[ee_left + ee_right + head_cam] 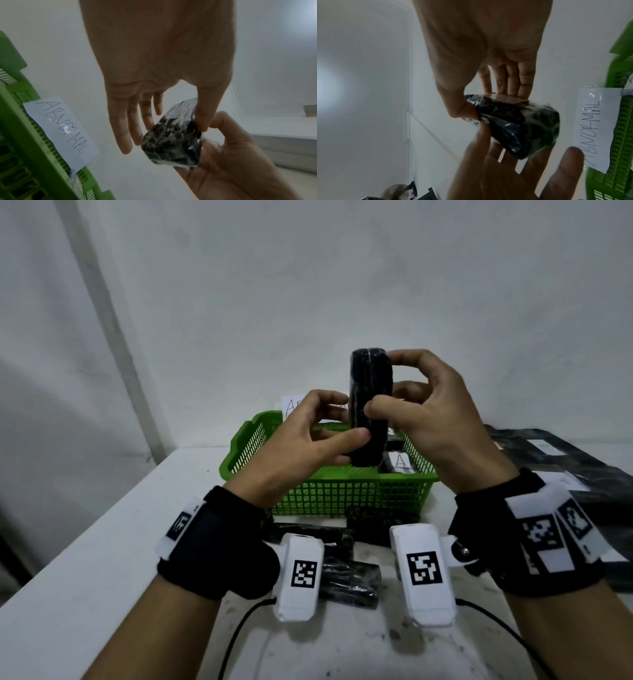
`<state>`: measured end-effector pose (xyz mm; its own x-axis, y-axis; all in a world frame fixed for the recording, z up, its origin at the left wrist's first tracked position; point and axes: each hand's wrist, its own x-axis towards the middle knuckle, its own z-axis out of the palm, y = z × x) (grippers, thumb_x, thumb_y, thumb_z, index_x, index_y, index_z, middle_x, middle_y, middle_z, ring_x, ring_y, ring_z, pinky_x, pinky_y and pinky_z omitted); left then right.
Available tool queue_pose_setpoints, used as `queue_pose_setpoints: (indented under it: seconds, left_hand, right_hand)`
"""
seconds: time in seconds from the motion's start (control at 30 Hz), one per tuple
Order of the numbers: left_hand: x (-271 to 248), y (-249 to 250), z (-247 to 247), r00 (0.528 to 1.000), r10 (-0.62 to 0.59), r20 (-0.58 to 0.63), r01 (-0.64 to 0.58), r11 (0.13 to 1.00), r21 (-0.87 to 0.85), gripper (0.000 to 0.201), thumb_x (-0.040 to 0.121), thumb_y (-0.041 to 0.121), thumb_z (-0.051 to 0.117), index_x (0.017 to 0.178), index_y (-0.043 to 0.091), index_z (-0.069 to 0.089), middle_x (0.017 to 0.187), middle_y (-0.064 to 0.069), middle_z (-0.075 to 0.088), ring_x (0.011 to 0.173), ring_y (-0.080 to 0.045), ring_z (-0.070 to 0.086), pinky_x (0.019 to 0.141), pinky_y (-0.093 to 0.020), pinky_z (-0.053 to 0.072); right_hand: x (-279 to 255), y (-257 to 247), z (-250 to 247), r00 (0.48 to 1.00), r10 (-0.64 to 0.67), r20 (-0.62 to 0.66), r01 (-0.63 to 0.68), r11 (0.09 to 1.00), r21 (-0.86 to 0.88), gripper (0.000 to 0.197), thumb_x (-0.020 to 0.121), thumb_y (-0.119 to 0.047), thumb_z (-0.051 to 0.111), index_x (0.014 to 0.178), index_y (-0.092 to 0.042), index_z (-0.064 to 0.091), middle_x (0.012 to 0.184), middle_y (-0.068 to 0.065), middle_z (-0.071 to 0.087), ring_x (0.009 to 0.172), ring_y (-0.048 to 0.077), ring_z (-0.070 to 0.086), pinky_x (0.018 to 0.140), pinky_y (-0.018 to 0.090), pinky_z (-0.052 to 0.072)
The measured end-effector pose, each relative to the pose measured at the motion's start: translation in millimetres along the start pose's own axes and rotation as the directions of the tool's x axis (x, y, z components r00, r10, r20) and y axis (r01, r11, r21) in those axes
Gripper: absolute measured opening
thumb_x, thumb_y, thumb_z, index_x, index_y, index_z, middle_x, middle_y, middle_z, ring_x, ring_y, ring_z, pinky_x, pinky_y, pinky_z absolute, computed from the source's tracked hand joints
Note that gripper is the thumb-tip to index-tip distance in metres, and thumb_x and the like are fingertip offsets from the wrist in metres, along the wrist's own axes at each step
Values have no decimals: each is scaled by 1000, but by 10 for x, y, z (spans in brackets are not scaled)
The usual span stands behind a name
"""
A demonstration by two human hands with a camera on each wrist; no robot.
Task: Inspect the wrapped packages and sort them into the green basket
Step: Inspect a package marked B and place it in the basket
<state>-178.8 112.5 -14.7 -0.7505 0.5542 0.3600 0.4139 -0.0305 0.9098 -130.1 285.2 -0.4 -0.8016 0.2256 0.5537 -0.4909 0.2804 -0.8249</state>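
Note:
A black plastic-wrapped package (370,405) stands upright in the air above the green mesh basket (342,494). My left hand (346,419) pinches its lower left edge between thumb and fingers. My right hand (390,385) grips its upper part, thumb across the front and index finger at the top. In the left wrist view the package (173,142) shows crinkled glossy wrap, and in the right wrist view the package (522,128) lies between both hands. Another wrapped package marked "A" (400,462) lies inside the basket.
A paper label reading "ABNORMAL" (61,132) is taped to the basket's far rim. Several black wrapped packages (349,580) lie on the white table (102,559) in front of the basket. Black bags (565,460) are piled at the right. A wall stands close behind.

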Motion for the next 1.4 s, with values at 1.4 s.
queue_pose_setpoints:
  seconds: [1.4]
  left_hand:
    - [95,-11,1160,896,-14,444,-28,996,87,46,86,44,64,116,15,43,98,14,69,95,-16,72,85,-48,61]
  right_hand:
    - [-880,-282,-1626,934,206,292,94,647,-757,66,69,-30,91,124,-35,56,112,-17,66,102,0,63,86,24,52]
